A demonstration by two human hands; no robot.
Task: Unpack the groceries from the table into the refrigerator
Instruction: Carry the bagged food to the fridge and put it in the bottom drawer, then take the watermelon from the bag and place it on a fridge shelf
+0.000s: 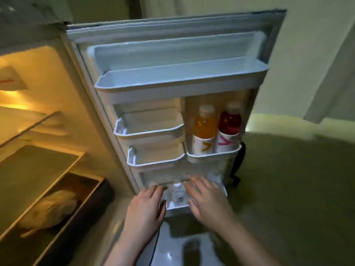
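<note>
Orange bottle (205,123) and red bottle (230,121) share one door bin (213,157); both hands' fingers spread.

A single head-worn wide-angle view is given, aimed forward and steeply down from close range. The open door (172,104) is faced nearly head-on at centre, the lit interior (34,150) is caught obliquely at left, and the floor (288,179) is taken in at right.
</note>
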